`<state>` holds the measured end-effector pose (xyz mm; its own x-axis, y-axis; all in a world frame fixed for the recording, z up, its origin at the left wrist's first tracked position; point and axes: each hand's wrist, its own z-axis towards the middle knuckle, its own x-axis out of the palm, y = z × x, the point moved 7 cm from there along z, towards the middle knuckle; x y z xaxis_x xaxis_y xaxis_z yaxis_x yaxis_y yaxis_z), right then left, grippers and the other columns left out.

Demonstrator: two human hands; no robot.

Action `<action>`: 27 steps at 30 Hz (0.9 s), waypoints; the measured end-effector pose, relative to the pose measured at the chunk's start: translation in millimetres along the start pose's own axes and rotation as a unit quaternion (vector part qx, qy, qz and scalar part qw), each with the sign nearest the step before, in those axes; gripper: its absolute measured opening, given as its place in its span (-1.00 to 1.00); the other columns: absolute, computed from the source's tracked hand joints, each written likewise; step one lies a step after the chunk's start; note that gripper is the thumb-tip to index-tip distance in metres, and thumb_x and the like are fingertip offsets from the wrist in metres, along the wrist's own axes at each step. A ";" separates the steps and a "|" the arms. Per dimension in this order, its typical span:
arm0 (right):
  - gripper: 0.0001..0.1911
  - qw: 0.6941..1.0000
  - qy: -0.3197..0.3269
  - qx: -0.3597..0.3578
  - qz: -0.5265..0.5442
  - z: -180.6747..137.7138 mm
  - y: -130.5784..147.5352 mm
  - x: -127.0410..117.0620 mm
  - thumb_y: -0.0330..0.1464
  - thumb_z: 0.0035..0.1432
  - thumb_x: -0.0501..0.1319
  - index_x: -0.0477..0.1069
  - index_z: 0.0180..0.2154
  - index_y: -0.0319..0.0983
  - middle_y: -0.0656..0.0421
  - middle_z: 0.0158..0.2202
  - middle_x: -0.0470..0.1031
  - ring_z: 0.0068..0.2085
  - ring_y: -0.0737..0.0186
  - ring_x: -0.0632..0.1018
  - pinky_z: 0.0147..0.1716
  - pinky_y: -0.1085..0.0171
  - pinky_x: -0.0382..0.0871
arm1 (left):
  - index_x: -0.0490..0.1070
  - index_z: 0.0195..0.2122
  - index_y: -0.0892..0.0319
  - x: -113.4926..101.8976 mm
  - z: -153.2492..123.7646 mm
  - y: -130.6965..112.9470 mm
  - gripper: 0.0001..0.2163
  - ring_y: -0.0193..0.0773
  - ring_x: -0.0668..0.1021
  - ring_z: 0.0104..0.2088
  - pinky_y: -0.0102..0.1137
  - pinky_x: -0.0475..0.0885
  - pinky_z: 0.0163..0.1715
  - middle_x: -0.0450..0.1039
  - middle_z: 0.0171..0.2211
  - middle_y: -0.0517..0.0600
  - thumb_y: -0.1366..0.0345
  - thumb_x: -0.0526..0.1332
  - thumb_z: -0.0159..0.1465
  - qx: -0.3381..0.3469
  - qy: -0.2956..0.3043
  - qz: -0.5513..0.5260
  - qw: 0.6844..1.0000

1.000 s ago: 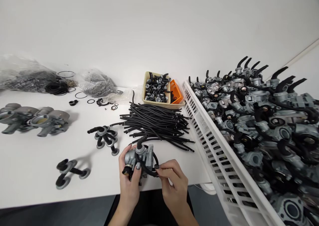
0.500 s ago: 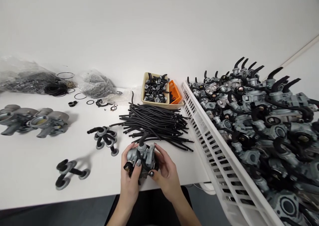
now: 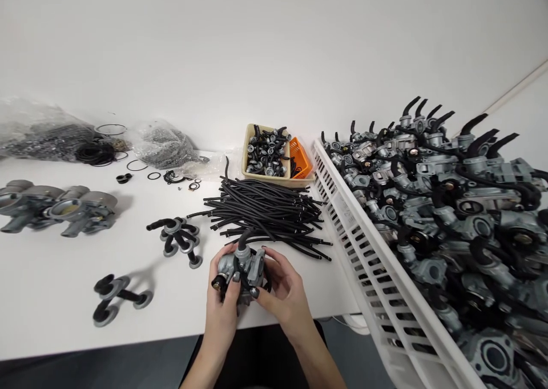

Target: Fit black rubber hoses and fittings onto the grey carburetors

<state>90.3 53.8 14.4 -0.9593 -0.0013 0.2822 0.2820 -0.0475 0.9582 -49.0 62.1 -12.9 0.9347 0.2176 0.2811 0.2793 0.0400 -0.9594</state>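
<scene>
Both my hands hold one small grey metal carburetor (image 3: 243,266) with a black hose looped on it, just above the table's near edge. My left hand (image 3: 222,306) grips its left side, fingers wrapped round the body. My right hand (image 3: 285,295) closes on its right side, fingertips pressed against the hose and casting. A pile of loose black rubber hoses (image 3: 265,212) lies right behind the hands.
A white slotted crate (image 3: 363,246) heaped with several carburetors fills the right. A beige tub (image 3: 246,149) of capped fittings and an orange basket (image 3: 302,157) stand at the back. Capped fittings (image 3: 177,237), grey castings (image 3: 60,206), O-rings and plastic bags (image 3: 165,143) lie left.
My right hand let the hose loop go from its pinch and moved in to cup the carburetor's right side. The carburetor shifted slightly up and away from me.
</scene>
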 end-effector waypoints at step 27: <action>-0.66 0.997 0.003 -0.060 -0.049 7.6 27.3 -18.0 -0.11 0.25 0.20 0.47 -0.01 -0.10 0.07 -0.10 0.61 -0.07 0.10 0.59 0.01 0.08 0.44 | 0.40 0.08 0.35 22.4 -16.4 -8.1 -0.49 0.04 0.65 -0.40 -0.11 0.57 -0.38 0.62 -0.30 0.22 0.05 0.12 0.25 -0.333 0.025 -0.247 0.910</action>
<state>115.4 60.1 35.8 -0.9825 0.0029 0.1865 0.1834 -0.1664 0.9689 -26.7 50.8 1.6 0.6625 0.2877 0.6916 0.7241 -0.4826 -0.4928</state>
